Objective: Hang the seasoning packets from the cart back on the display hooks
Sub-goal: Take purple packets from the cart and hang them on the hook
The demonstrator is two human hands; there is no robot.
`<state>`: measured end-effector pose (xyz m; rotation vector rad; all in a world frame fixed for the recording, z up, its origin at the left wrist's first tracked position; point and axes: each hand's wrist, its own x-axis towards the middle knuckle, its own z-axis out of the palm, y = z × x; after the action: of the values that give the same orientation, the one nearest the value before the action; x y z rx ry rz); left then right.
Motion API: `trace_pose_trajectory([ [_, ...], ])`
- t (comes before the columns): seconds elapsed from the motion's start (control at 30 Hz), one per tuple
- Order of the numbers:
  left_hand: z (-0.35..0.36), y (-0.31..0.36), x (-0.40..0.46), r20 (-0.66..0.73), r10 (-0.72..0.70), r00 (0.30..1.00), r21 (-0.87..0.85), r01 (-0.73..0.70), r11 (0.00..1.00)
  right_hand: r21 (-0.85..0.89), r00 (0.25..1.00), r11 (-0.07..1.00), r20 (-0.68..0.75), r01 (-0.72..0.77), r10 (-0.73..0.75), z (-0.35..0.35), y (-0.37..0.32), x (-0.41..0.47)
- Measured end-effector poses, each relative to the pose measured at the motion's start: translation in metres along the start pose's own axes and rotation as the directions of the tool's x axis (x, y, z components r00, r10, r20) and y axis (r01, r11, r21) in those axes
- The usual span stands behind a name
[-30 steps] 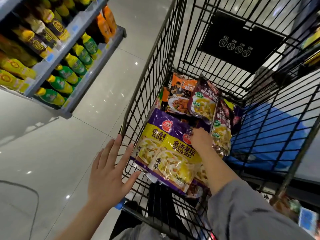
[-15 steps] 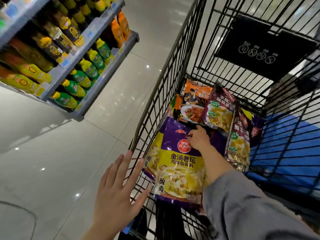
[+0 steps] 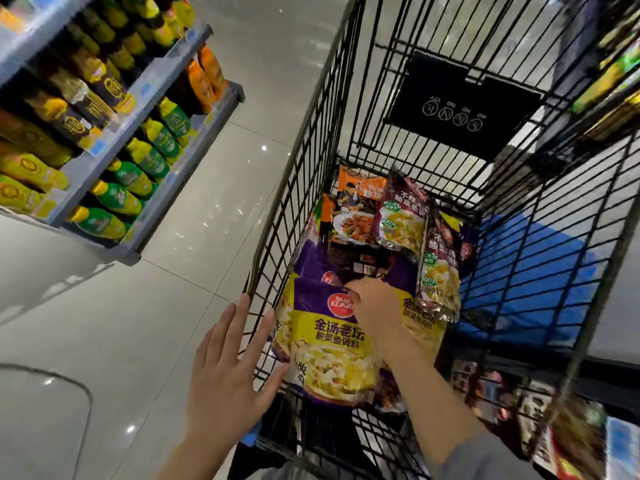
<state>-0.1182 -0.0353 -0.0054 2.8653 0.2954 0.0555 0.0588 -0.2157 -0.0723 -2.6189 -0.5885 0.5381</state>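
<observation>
A black wire cart (image 3: 311,143) holds several seasoning packets. My right hand (image 3: 375,306) reaches inside and pinches the top edge of a purple-and-yellow packet (image 3: 332,348), which stands lifted against the cart's left wall. A second purple-and-yellow packet (image 3: 420,317) lies partly under my wrist. Behind them lean an orange packet (image 3: 356,209) and two dark red packets (image 3: 403,216), (image 3: 440,268). My left hand (image 3: 228,368) is spread flat, fingers apart, against the outside of the cart's left wall, holding nothing. No display hooks are in view.
A shelf unit (image 3: 114,123) of yellow- and green-labelled bottles stands at the upper left over a glossy tiled floor (image 3: 138,323). A black sign (image 3: 460,105) hangs on the cart's far end. Blue material (image 3: 530,271) shows through the right wall. More packaged goods (image 3: 571,427) sit at the lower right.
My right hand has shifted its grip up to the top edge of the purple-and-yellow packet and raised it more upright. My left hand stays spread against the cart's side.
</observation>
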Motion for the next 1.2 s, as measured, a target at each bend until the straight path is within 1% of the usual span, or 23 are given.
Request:
trace_pose_trajectory([
  [0.1, 0.0, 0.0, -0.001, 0.015, 0.012, 1.0, -0.003, -0.012, 1.0, 0.049, 1.0, 0.999, 0.011, -0.003, 0.002, -0.014, -0.012, -0.037],
  [0.2, 0.001, 0.0, -0.002, 0.001, 0.077, 0.997, 0.008, -0.077, 0.997, 0.108, 0.999, 0.993, -0.028, -0.04, 0.043, -0.027, -0.026, -0.071],
  [0.33, -0.003, -0.004, -0.003, 0.024, 0.117, 0.993, -0.027, -0.117, 0.993, 0.172, 0.977, 0.969, -0.093, -0.177, 0.194, -0.037, -0.042, -0.109],
  [0.43, -0.006, -0.006, -0.001, 0.099, 0.115, 0.988, -0.036, -0.112, 0.993, 0.186, 0.948, 0.941, -0.093, -0.283, 0.304, -0.041, -0.047, -0.132],
  [0.5, -0.006, -0.008, 0.001, 0.124, 0.136, 0.983, -0.045, -0.132, 0.99, 0.21, 0.919, 0.91, -0.097, -0.357, 0.382, -0.041, -0.046, -0.145],
  [0.57, -0.007, -0.007, 0.002, 0.096, 0.179, 0.979, -0.095, -0.17, 0.981, 0.202, 0.879, 0.878, -0.118, -0.434, 0.461, -0.041, -0.043, -0.158],
  [0.63, -0.01, 0.002, 0.009, 0.024, 0.256, 0.966, -0.205, -0.246, 0.947, 0.228, 0.831, 0.837, -0.152, -0.497, 0.535, -0.038, -0.037, -0.173],
  [0.67, -0.011, 0.01, 0.017, -0.01, 0.31, 0.951, -0.276, -0.301, 0.913, 0.245, 0.801, 0.807, -0.15, -0.537, 0.579, -0.036, -0.033, -0.182],
  [0.7, -0.009, 0.02, 0.027, -0.029, 0.359, 0.933, -0.348, -0.346, 0.871, 0.256, 0.767, 0.773, -0.147, -0.581, 0.625, -0.033, -0.029, -0.192],
  [0.73, -0.009, 0.033, 0.039, -0.018, 0.389, 0.921, -0.409, -0.361, 0.838, 0.271, 0.728, 0.738, -0.158, -0.618, 0.667, -0.03, -0.026, -0.201],
  [0.77, -0.008, 0.048, 0.053, 0.031, 0.39, 0.92, -0.458, -0.334, 0.824, 0.288, 0.689, 0.711, -0.189, -0.642, 0.699, -0.027, -0.022, -0.209],
  [0.8, -0.004, 0.062, 0.069, 0.116, 0.372, 0.921, -0.509, -0.267, 0.819, 0.302, 0.65, 0.685, -0.222, -0.663, 0.727, -0.024, -0.019, -0.216],
  [0.87, 0.014, 0.087, 0.101, 0.298, 0.308, 0.903, -0.598, -0.075, 0.798, 0.294, 0.584, 0.639, -0.259, -0.71, 0.769, -0.016, -0.014, -0.224],
  [0.9, 0.028, 0.096, 0.116, 0.369, 0.28, 0.886, -0.607, 0.002, 0.795, 0.27, 0.569, 0.63, -0.274, -0.728, 0.775, -0.012, -0.013, -0.225],
  [0.97, 0.06, 0.111, 0.142, 0.468, 0.226, 0.854, -0.552, 0.083, 0.829, 0.228, 0.567, 0.634, -0.298, -0.739, 0.768, -0.004, -0.01, -0.224],
  [1.07, 0.108, 0.129, 0.162, 0.575, 0.127, 0.808, -0.457, 0.189, 0.869, 0.246, 0.55, 0.624, -0.312, -0.741, 0.775, 0.003, -0.006, -0.223],
  [1.13, 0.133, 0.141, 0.165, 0.666, 0.058, 0.743, -0.418, 0.309, 0.854, 0.229, 0.542, 0.619, -0.322, -0.751, 0.776, 0.005, -0.004, -0.224],
  [1.2, 0.159, 0.146, 0.166, 0.745, -0.051, 0.665, -0.361, 0.468, 0.807, 0.225, 0.523, 0.6, -0.321, -0.768, 0.789, 0.007, -0.004, -0.223],
])
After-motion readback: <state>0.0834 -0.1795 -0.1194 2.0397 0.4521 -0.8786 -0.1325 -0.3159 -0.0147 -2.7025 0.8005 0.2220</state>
